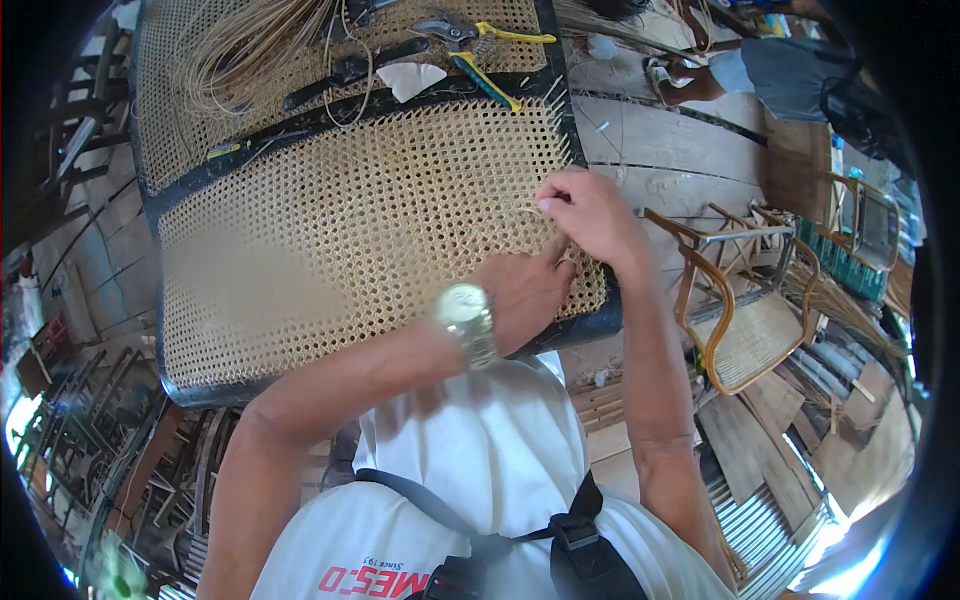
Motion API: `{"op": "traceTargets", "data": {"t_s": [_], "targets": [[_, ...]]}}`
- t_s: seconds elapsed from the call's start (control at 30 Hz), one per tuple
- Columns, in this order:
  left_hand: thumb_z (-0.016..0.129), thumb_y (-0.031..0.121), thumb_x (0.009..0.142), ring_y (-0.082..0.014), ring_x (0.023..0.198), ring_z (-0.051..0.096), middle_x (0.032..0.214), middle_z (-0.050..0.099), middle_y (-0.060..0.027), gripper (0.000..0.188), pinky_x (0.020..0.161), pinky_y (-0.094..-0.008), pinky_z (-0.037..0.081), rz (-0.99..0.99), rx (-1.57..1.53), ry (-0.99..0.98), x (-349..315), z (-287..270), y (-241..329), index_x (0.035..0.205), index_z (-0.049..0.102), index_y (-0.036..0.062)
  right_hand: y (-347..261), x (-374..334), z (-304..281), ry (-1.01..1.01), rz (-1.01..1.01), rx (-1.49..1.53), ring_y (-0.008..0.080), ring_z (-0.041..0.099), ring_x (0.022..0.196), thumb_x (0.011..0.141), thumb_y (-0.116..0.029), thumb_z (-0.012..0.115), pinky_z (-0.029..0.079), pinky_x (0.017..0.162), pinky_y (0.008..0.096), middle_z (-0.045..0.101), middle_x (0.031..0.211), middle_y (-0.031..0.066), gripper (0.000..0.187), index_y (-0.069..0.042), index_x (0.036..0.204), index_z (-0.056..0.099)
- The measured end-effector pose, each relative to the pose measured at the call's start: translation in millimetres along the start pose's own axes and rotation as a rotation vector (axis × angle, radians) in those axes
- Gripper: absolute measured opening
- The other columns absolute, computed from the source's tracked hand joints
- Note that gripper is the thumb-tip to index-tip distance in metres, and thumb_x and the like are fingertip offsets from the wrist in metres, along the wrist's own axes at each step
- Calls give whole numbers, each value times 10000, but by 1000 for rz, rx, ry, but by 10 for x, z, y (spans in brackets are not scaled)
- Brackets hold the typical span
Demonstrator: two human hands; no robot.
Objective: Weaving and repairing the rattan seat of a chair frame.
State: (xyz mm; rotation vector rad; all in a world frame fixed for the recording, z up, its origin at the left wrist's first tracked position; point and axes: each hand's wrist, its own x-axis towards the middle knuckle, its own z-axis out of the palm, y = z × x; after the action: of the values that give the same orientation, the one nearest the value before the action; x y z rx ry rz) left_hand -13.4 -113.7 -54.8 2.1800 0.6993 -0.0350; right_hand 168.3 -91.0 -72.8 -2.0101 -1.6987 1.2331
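White shirt [480, 430] is crossed by black straps [572, 535]. Two cane panels [370, 200] are borne by one black frame [592, 325]; weaving seems in hand along the nearer's right edge, strand-threading probably called for. Of two hands, right hand [595, 215] is pinched, on what cannot be told; left hand's [515, 295] fingers are apart. One cutter [455, 33] is laid beyond.

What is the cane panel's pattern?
In the head view, the cane panel shows a tan, small-holed lattice.
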Motion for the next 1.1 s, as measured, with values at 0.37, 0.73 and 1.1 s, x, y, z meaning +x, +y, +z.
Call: {"op": "traceTargets", "data": {"t_s": [0.37,0.73,1.1], "targets": [[528,210,942,-321,708,695,697,668,-160,213,624,-464,532,-280,314,-191,278,-600,-799,945,678,59,-27,-89,64,147,39,-124,377,658,865,812,-147,603,516,786,455,670,894,197,172,-13,857,700],[644,187,818,-289,869,743,932,747,-153,225,707,-437,598,-192,586,-448,725,-709,-416,963,750,51,29,-88,110,186,41,-55,382,662,816,805,-143,598,522,744,454,675,884,190,163,-14,833,694],[561,103,888,-290,900,727,915,727,-174,177,742,-396,583,-285,373,-63,320,-348,-425,896,719,25,123,-8,-4,74,182,108,158,642,623,788,-156,677,509,613,307,678,711,130,193,26,849,696]]}}
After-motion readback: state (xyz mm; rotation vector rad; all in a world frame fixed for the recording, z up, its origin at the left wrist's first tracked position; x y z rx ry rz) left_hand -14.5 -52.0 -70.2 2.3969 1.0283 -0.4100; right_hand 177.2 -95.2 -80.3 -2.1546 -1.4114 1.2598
